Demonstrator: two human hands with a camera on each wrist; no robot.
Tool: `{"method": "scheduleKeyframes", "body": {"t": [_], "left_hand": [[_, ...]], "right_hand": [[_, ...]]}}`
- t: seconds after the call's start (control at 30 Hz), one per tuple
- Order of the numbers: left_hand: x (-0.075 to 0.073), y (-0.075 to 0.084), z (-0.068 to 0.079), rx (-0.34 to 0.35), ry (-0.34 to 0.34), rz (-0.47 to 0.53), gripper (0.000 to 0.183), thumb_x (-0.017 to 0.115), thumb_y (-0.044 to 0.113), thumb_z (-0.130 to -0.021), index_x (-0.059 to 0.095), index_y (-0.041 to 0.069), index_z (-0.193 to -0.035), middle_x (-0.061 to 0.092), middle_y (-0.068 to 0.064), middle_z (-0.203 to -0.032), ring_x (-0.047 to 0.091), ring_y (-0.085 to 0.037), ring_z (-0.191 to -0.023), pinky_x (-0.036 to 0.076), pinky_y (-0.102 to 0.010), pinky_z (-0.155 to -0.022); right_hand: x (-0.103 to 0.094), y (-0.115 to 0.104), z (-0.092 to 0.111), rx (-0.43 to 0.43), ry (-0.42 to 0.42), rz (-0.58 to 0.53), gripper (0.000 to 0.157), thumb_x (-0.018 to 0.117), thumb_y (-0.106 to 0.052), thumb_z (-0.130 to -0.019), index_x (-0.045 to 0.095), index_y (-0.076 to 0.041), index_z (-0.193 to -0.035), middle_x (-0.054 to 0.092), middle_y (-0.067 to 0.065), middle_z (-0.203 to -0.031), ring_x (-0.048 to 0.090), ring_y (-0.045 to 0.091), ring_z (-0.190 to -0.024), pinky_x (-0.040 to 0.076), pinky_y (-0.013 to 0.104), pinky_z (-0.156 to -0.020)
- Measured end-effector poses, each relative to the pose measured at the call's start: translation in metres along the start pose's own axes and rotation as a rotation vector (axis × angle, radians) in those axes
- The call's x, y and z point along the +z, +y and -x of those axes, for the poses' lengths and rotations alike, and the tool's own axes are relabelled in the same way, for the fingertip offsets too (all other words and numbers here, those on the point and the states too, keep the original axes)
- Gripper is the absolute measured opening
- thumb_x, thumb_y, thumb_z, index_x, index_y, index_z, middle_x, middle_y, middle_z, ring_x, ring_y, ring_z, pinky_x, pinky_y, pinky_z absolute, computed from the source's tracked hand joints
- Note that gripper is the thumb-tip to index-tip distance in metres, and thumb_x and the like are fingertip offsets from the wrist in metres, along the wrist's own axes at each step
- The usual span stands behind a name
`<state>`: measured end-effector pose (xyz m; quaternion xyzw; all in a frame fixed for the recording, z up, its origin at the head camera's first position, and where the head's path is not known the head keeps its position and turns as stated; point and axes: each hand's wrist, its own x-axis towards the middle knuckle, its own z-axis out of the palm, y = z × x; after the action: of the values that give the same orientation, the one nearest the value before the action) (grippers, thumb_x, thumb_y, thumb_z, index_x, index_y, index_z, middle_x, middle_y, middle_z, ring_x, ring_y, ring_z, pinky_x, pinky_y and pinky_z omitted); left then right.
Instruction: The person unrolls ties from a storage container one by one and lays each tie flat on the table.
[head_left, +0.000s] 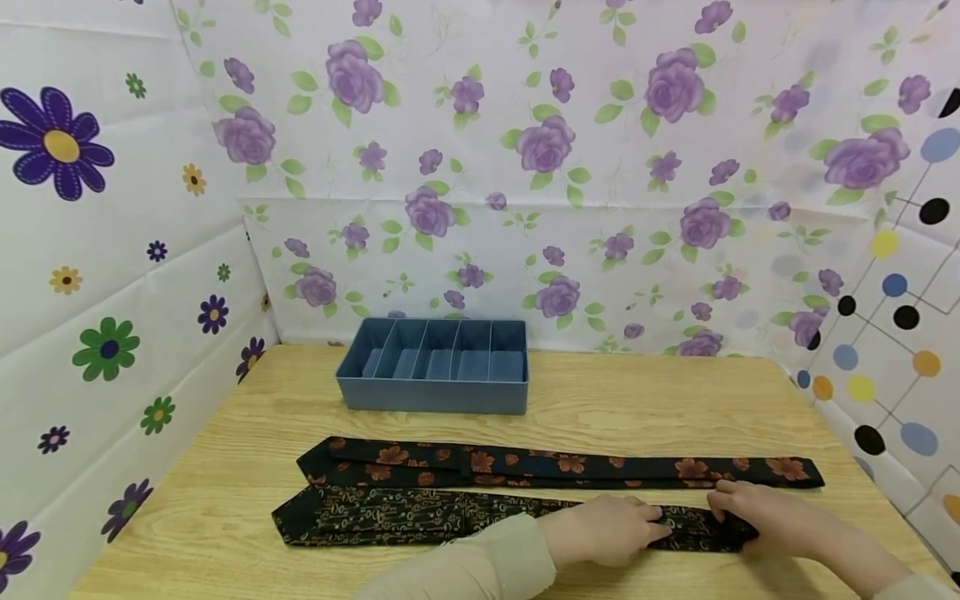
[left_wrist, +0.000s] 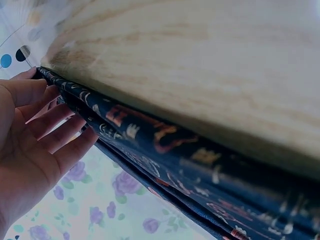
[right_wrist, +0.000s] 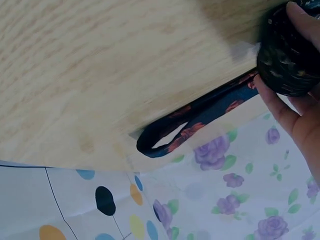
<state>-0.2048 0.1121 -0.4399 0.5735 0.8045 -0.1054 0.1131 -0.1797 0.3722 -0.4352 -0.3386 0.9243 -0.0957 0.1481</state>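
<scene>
A black necktie with a small gold pattern (head_left: 397, 517) lies lengthwise across the front of the table, folded double. My left hand (head_left: 609, 531) rests on it right of the middle. In the left wrist view, that hand's (left_wrist: 32, 137) fingers are mostly straight against the tie's edge (left_wrist: 170, 137). At the tie's right end my right hand (head_left: 780, 521) grips the fold between thumb and fingers. The right wrist view shows the dark tie end (right_wrist: 285, 60) bunched in the right hand (right_wrist: 305, 127). Just behind lies a second dark necktie with orange flowers (head_left: 525, 468), also folded double.
A blue-grey box (head_left: 435, 397) with several narrow compartments stands behind the ties, towards the back of the wooden table (head_left: 660, 400). Flower-printed cloth (head_left: 480, 150) hangs behind the table, and more printed cloth hangs at both sides.
</scene>
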Motion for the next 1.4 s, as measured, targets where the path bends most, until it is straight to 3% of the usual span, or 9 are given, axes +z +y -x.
{"method": "scheduleKeyframes", "body": {"t": [0.17,0.4,0.6,0.9,1.2,1.4], "left_hand": [[-0.001,0.0,0.0,0.001,0.003,0.01,0.046,0.045,0.027,-0.1,0.035,0.032,-0.145,0.031,0.013,-0.151,0.034,0.0,-0.136,0.036,-0.012,-0.105],[0.001,0.001,-0.001,-0.001,0.001,0.003,0.047,0.047,0.028,-0.1,0.036,0.032,-0.145,0.032,0.013,-0.15,0.035,0.0,-0.135,0.037,-0.012,-0.104],[0.003,0.001,-0.001,0.007,0.006,0.0,0.046,0.044,0.027,-0.1,0.035,0.031,-0.145,0.032,0.012,-0.151,0.034,-0.001,-0.136,0.036,-0.012,-0.105],[0.003,0.001,-0.001,0.013,0.004,-0.003,0.045,0.043,0.028,-0.101,0.035,0.031,-0.146,0.032,0.012,-0.151,0.034,-0.001,-0.136,0.036,-0.012,-0.105],[0.003,0.0,0.0,0.025,0.016,-0.017,0.044,0.041,0.029,-0.102,0.036,0.03,-0.145,0.033,0.011,-0.15,0.035,-0.001,-0.136,0.036,-0.012,-0.105],[0.002,0.0,-0.001,0.016,0.014,-0.016,0.044,0.041,0.029,-0.102,0.036,0.03,-0.145,0.033,0.011,-0.15,0.035,-0.001,-0.136,0.035,-0.011,-0.105]], "right_hand": [[-0.002,0.0,0.001,0.062,-0.034,0.035,0.042,0.083,-0.009,-0.067,0.045,-0.021,-0.083,0.042,-0.014,-0.082,0.035,0.0,-0.065,0.031,0.023,-0.052],[0.002,0.005,0.007,0.033,-0.015,0.047,0.043,0.08,-0.005,-0.07,0.041,-0.02,-0.081,0.041,-0.015,-0.079,0.034,-0.002,-0.063,0.029,0.023,-0.05],[0.003,0.011,0.012,0.039,-0.026,0.034,0.039,0.08,-0.007,-0.071,0.046,-0.022,-0.084,0.043,-0.015,-0.081,0.035,-0.002,-0.066,0.031,0.022,-0.051],[0.005,0.013,0.014,0.027,-0.011,0.057,0.044,0.081,-0.004,-0.068,0.043,-0.022,-0.082,0.038,-0.014,-0.081,0.03,0.0,-0.064,0.025,0.022,-0.051],[0.01,0.018,0.019,-0.019,0.051,0.107,0.047,0.078,0.004,-0.065,0.038,-0.019,-0.075,0.029,-0.013,-0.075,0.021,-0.001,-0.061,0.02,0.021,-0.051],[0.009,0.02,0.023,0.004,0.07,0.141,0.046,0.078,0.003,-0.064,0.039,-0.02,-0.073,0.028,-0.013,-0.074,0.021,0.0,-0.061,0.019,0.022,-0.052]]}}
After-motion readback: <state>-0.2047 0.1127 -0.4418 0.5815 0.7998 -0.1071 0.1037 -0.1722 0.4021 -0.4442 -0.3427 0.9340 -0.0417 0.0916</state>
